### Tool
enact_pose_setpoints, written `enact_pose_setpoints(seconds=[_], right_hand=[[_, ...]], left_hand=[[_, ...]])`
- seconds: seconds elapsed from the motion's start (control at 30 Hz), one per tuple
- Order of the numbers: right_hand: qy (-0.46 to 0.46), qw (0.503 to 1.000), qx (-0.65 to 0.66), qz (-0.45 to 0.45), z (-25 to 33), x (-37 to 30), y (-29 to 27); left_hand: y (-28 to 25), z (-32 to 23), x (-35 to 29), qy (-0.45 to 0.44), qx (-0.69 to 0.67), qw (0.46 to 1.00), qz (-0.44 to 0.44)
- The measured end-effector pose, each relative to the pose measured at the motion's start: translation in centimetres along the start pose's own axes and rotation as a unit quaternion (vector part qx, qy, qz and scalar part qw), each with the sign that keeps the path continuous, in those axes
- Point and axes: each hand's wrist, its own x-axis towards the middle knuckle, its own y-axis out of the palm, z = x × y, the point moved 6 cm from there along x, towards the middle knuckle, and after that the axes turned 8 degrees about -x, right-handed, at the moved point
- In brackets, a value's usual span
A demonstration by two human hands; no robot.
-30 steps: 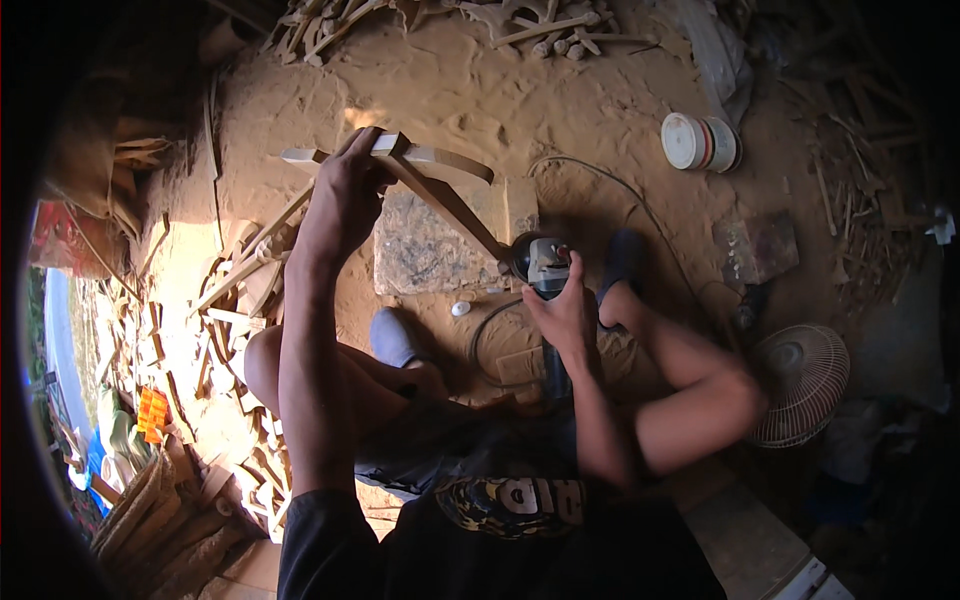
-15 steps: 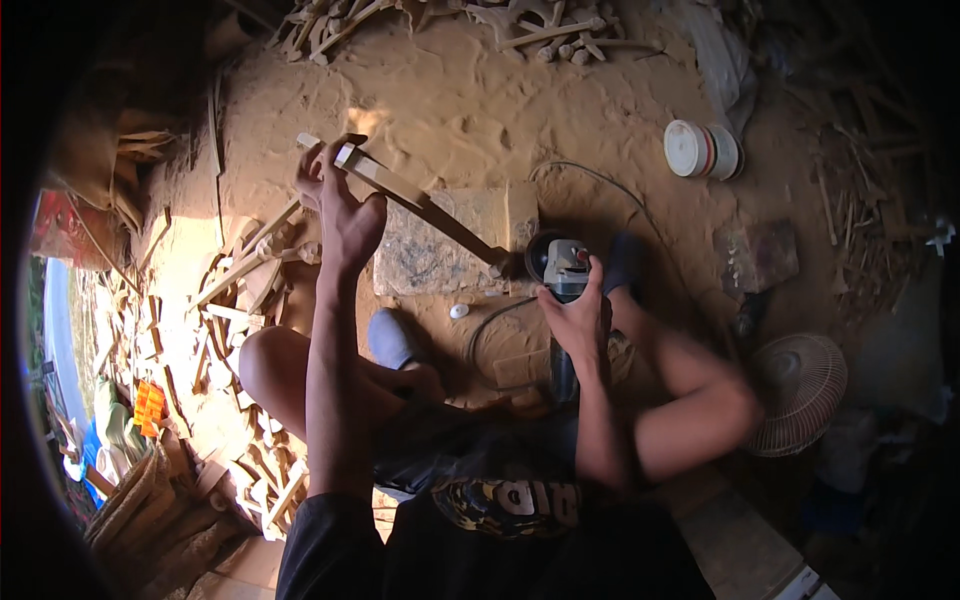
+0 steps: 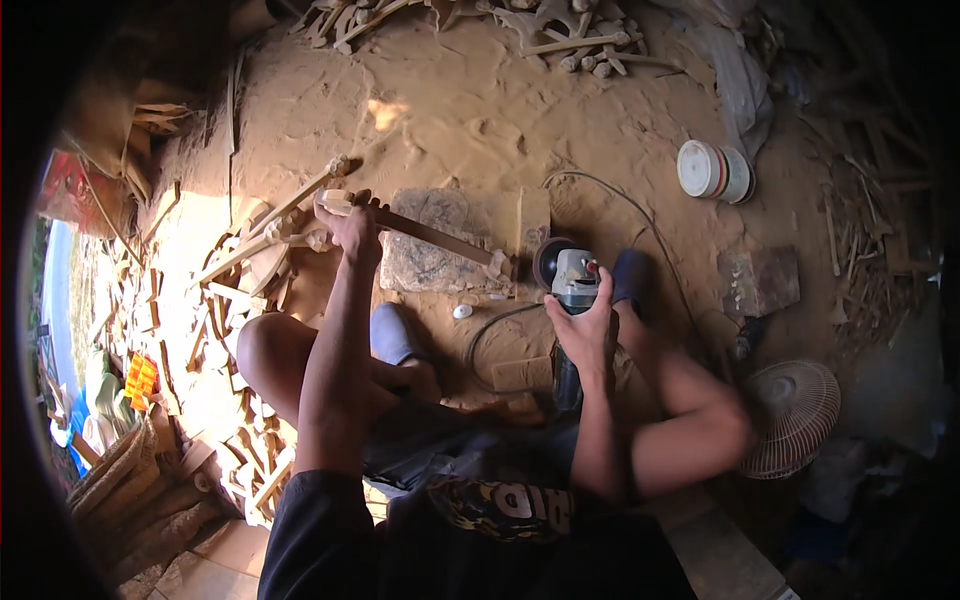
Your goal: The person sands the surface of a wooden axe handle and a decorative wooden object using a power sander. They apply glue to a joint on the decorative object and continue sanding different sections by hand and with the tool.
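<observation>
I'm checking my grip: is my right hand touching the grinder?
Touching: the head view shows the right hand against the grinder, no gap between them.

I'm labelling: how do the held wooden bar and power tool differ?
The wooden bar, in the left hand, is brown; the power tool, in the right hand, is grey and dark. The wooden bar slants across the picture; the power tool runs nearly straight up it. Both are held one-handed.

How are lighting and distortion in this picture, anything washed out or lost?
Head view: scraps at left glare nearly white; fan at right sits dim; pale strip at far left bows; grinder reads fairly clearly; corners go black.
</observation>
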Motion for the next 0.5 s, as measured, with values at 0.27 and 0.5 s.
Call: enact_pose_setpoints(seconds=[0.27, 0.5], right_hand=[[-0.163, 0.985, 0.014, -0.054, 1.5, -0.7, 4.5], [-0.150, 0.987, -0.040, -0.044, 1.7, -0.3, 5.3]], left_hand=[[-2.1, 2.0, 4.8, 0.252, 0.018, 0.965, -0.069], [2.2, 2.2, 1.4, 0.166, 0.030, 0.985, -0.026]])
